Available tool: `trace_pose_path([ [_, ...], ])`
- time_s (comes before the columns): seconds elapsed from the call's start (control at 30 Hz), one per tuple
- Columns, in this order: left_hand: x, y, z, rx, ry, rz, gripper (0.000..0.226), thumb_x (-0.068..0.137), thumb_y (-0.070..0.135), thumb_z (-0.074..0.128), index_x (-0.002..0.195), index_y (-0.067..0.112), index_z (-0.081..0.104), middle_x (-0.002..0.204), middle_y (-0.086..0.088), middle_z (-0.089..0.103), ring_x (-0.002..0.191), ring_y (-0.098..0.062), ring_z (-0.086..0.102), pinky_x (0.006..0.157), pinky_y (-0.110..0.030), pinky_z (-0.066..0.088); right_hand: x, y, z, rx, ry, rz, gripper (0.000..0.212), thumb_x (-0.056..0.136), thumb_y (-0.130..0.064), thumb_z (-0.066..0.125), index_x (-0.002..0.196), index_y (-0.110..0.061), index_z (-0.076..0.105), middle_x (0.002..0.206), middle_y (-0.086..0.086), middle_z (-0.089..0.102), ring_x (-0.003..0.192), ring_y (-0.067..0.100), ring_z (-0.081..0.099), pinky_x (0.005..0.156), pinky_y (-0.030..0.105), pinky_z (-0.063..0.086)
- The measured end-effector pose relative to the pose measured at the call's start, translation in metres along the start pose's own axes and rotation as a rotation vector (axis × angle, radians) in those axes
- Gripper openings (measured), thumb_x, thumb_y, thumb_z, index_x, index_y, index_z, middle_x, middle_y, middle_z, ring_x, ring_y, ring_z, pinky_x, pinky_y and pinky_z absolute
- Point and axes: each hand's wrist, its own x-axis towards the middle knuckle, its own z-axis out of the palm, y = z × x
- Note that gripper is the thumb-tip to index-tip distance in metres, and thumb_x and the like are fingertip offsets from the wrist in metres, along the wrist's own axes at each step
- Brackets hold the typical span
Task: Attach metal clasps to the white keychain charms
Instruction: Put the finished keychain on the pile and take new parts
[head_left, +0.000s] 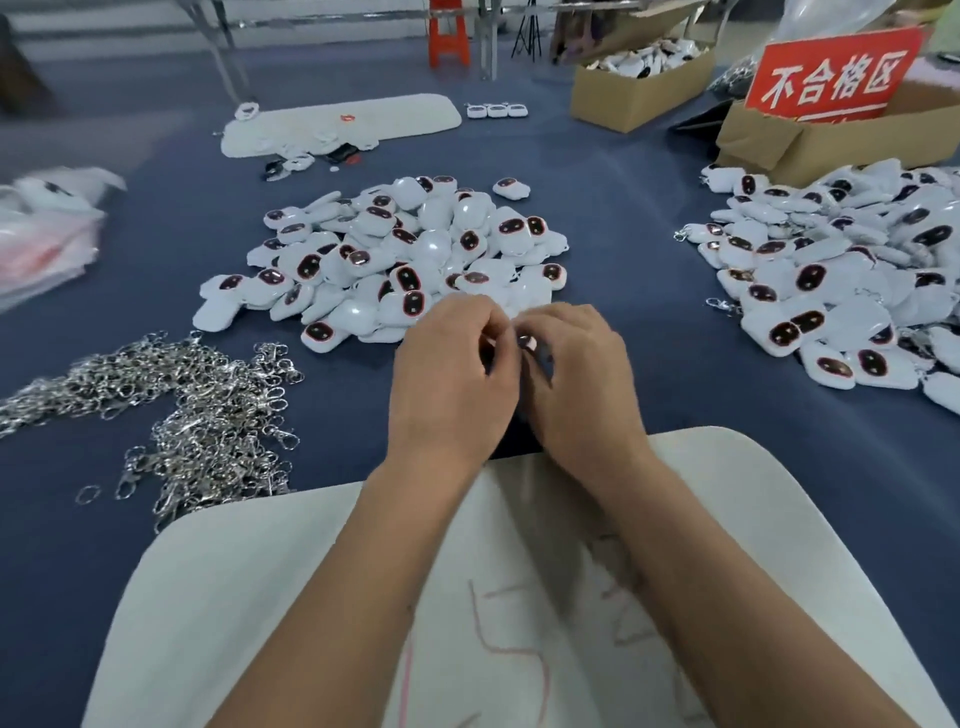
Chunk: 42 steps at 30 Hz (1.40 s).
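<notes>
A: So, nearest us, both forearms lie over a pale board (218, 597) at the tabletop's (649, 249) edge. The left hand (452, 379) and right hand (582, 374) meet fingertip to fingertip, each curled and pinching something small between them.

B: A charm?

A: Probably a charm with its clasp, though the fingers hide nearly all of it; only a small glinting bit shows. The loose metal clasps (171, 410) are heaped just to the left, the unfinished white charms (400, 260) piled just beyond the hands.

B: What could go wrong?

A: I'd judge the piece could slip out of that tight pinch and fall among the unfinished charms. A ring not fully closed could also let the charm drop off later.

B: And farther out?

A: A second charm pile (841, 270) to the right, some showing clasps. Blue cloth covers the tabletop. Beyond sit cardboard boxes (639, 88), a red sign (831, 73) and an orange stool (449, 36).
</notes>
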Motion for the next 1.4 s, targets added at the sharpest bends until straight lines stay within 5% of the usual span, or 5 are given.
trace_pose_path([
  [0.5, -0.022, -0.078, -0.062, 0.567, 0.06, -0.463, 0.033, 0.092, 0.021, 0.058, 0.124, 0.025, 0.066, 0.131, -0.005, 0.057, 0.122, -0.032, 0.042, 0.1, -0.045, 0.035, -0.013, -0.022, 0.024, 0.049, -0.372, -0.28, 0.056, 0.096, 0.003, 0.064, 0.147, -0.019, 0.059, 0.153, -0.001, 0.054, 0.149, 0.018, 0.038, 0.121, 0.03, 0.033],
  [0.8, -0.017, -0.064, -0.049, 0.167, 0.013, -0.058, 0.033, 0.082, 0.011, 0.066, 0.114, 0.02, 0.071, 0.115, 0.001, 0.064, 0.113, -0.023, 0.053, 0.101, -0.026, 0.04, -0.011, -0.018, 0.024, 0.006, -0.025, -0.112, 0.028, 0.09, 0.006, 0.066, 0.11, -0.01, 0.077, 0.111, -0.001, 0.075, 0.114, 0.027, 0.058, 0.096, 0.026, 0.042],
  [0.93, -0.023, -0.059, -0.033, 0.141, -0.217, 0.124, 0.034, 0.086, 0.013, 0.073, 0.119, 0.019, 0.073, 0.13, 0.006, 0.062, 0.126, -0.016, 0.048, 0.107, -0.019, 0.035, -0.011, -0.015, 0.023, -0.038, 0.057, 0.003, 0.027, 0.092, 0.005, 0.061, 0.103, -0.01, 0.079, 0.108, -0.001, 0.077, 0.116, 0.028, 0.06, 0.096, 0.049, 0.05],
  [1.2, -0.02, -0.064, -0.039, 0.224, -0.133, -0.06, 0.041, 0.084, 0.034, 0.08, 0.118, 0.028, 0.058, 0.114, 0.003, 0.051, 0.101, -0.019, 0.049, 0.091, -0.03, 0.042, -0.013, -0.023, 0.022, -0.038, 0.075, -0.041, 0.028, 0.092, 0.003, 0.064, 0.115, -0.008, 0.077, 0.104, 0.002, 0.076, 0.106, 0.026, 0.06, 0.086, 0.025, 0.043],
  [1.4, -0.018, -0.066, -0.05, 0.1, 0.224, -0.346, 0.019, 0.083, 0.02, 0.081, 0.087, 0.014, 0.063, 0.111, -0.002, 0.043, 0.08, 0.002, 0.046, 0.083, -0.01, 0.038, -0.013, -0.05, 0.03, -0.094, -0.055, -0.165, 0.019, 0.092, -0.007, 0.064, 0.106, -0.011, 0.076, 0.098, 0.004, 0.072, 0.098, 0.029, 0.057, 0.079, 0.043, 0.049],
])
